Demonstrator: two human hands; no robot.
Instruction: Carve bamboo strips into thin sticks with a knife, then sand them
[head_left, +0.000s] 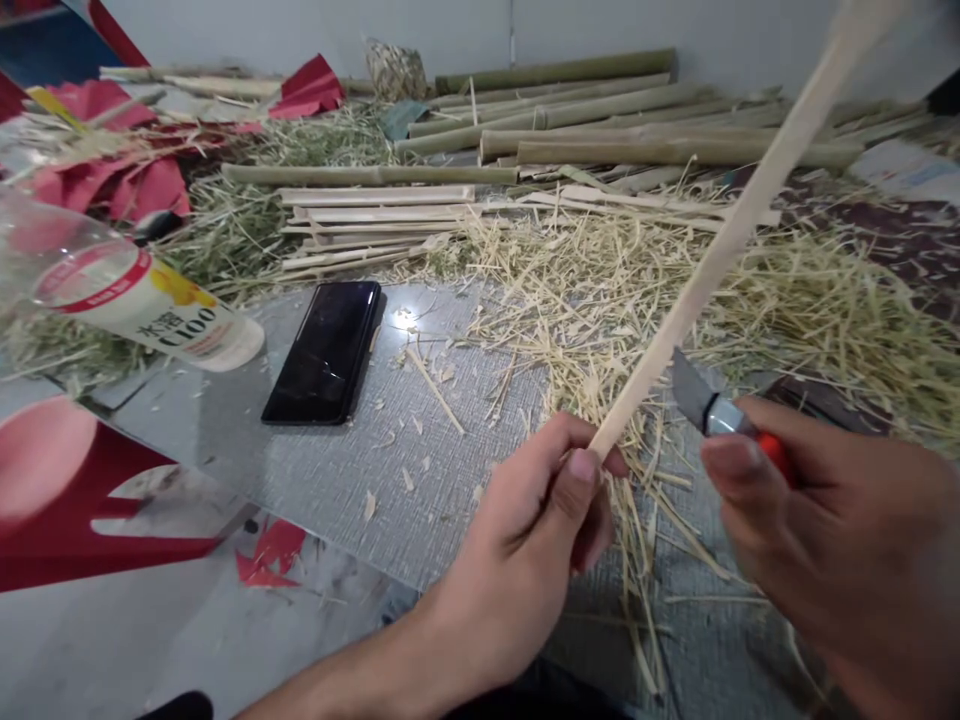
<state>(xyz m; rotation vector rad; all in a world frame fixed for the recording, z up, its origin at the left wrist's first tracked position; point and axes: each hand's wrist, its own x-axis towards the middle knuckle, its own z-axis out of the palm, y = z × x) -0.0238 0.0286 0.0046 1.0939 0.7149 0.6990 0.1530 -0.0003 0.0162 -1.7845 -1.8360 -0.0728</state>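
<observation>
My left hand [536, 525] is closed around the lower end of a pale bamboo strip [705, 275], which slants up and away to the upper right. Its far end is blurred. My right hand [832, 530] grips a utility knife [727, 415] with a red and silver handle. The short grey blade points up and left, at or very near the strip's lower edge; whether it touches I cannot tell. Thin shavings [600, 360] lie beneath both hands on the grey textured tabletop [315, 470].
A black phone [322, 355] lies left of centre, beside a plastic bottle [142, 290] lying on its side. Split bamboo strips [379, 215] and bamboo poles [600, 150] are stacked toward the wall. Red paper [112, 180] lies at far left, and a red stool [67, 490] stands below.
</observation>
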